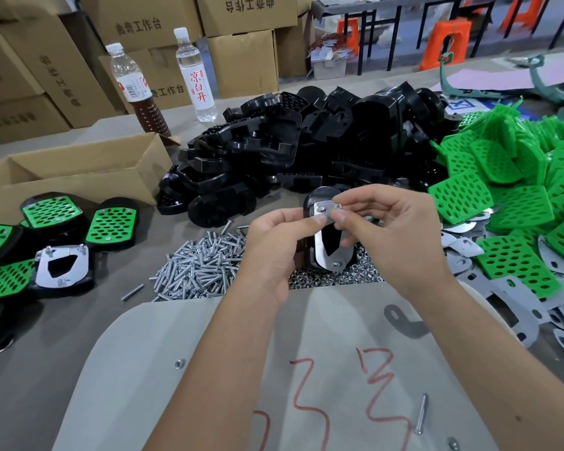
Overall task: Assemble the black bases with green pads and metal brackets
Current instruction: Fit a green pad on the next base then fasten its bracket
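green perforated pads (459, 196), black bases (293, 148), silver screws (202, 265)

There is only one view. The camera is sitting on the person's head and is looking forward and down at the tabletop (62, 336). It is very close, so both forearms are reaching out from the near edge. It is seeing wide: cardboard boxes (241, 56) are showing far away at the top, and orange stools (443, 43) far right.

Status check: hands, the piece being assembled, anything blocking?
Left hand grips black base with metal bracket on it. Right hand pinches small nut at bracket's top bolt. Nothing blocking; screw pile beneath.
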Tool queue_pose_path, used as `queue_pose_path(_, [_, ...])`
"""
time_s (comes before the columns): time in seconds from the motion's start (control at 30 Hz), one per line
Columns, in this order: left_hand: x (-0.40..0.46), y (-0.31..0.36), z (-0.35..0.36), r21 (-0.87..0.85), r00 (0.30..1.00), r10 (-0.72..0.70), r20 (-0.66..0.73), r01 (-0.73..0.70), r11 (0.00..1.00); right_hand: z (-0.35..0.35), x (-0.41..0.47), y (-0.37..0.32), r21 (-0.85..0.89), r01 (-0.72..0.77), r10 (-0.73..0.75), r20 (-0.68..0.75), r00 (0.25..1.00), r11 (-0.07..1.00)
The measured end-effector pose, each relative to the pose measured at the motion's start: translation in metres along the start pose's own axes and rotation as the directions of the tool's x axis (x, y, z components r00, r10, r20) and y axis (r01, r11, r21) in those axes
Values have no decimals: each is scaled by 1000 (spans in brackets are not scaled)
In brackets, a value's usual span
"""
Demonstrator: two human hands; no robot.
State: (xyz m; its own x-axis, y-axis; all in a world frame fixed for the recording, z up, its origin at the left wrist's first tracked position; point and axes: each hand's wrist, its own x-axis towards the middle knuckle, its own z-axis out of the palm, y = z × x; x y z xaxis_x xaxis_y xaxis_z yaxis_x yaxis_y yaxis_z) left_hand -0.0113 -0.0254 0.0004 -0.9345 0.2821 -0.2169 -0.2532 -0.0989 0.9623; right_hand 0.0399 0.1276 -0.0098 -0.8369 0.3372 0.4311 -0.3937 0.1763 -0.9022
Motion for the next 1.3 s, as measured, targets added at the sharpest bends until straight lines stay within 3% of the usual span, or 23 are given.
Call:
queue_pose_path(0.27, [-2,2,-1,44,1000,27,4,-27,999,2,1,1,-295,107,-118,-21,993,950])
queue_pose_path(0.6, [-2,0,0,128,994,109,31,-112,985,2,4,8,-244,59,-70,-37,997,968])
queue_pose_path(0.87, [-1,-1,3,101,987,159,15,-160,982,1,4,11,-87,65,-67,-18,998,994])
queue_pose_path(1.3, [0,-4,8,98,986,164,17,-165,981,-1,2,5,-308,127,-135,-6,991,943])
